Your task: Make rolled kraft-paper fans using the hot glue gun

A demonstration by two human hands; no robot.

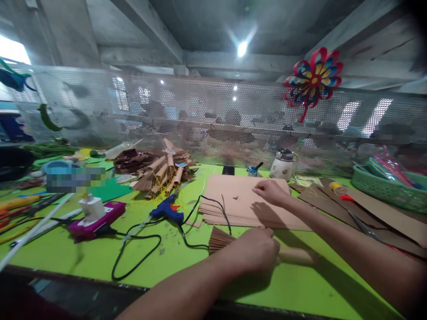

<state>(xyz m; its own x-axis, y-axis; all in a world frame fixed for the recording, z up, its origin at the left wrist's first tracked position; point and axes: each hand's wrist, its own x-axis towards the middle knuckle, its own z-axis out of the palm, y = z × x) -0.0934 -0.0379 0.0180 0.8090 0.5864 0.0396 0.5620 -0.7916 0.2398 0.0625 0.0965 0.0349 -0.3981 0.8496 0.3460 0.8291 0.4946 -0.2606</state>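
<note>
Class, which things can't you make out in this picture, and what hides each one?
All in the head view:
Middle of the brown pleated-paper bundle: covered by the left hand.
Whether the right hand pinches anything: fingertips too small and blurred.
Right end of the green plastic basket: cut off by the right edge.
Details beyond the grey perforated metal screen: blurred through its holes.

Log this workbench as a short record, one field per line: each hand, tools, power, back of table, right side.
Left hand: closed around a pleated brown paper piece
Right hand: raised over brown paper sheets; whether it holds anything is unclear
Tools: blue glue gun, left of the sheets
Power: purple power strip with a white plug
Back: black-lidded jug
Right side: green basket, scissors
</note>
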